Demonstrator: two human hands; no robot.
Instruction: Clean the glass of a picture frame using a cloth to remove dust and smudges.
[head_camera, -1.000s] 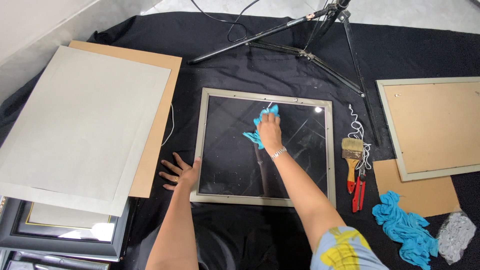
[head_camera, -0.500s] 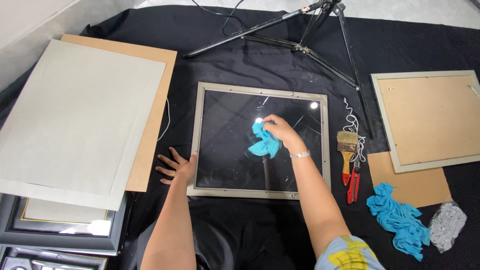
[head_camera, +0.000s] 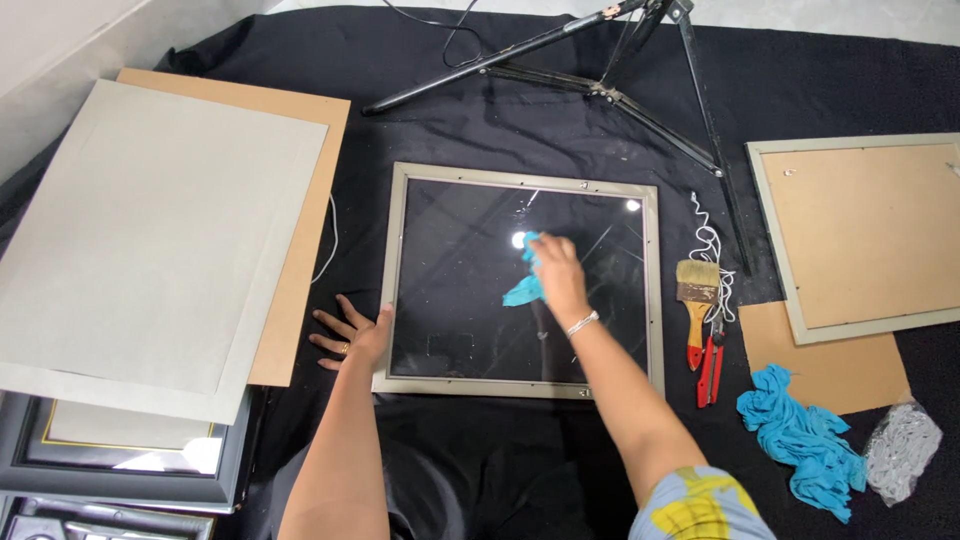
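A grey picture frame (head_camera: 400, 270) with a dark glass pane lies flat on black cloth in the middle of the view. My right hand (head_camera: 560, 278) presses a small blue cloth (head_camera: 526, 284) onto the glass near its centre. My left hand (head_camera: 352, 336) rests flat with fingers spread on the black cloth, its thumb side against the frame's lower left edge.
Grey and brown boards (head_camera: 150, 240) lie stacked at left over dark frames (head_camera: 120, 470). A paintbrush (head_camera: 697, 300) and red pliers (head_camera: 710, 365) lie right of the frame. Another frame (head_camera: 860, 235), a blue rag (head_camera: 800, 440) and crumpled plastic (head_camera: 900, 450) sit at right. Tripod legs (head_camera: 600, 80) cross the top.
My right hand has slid the blue cloth from the glass's upper middle down toward its centre. The left hand has stayed at the frame's lower left edge.
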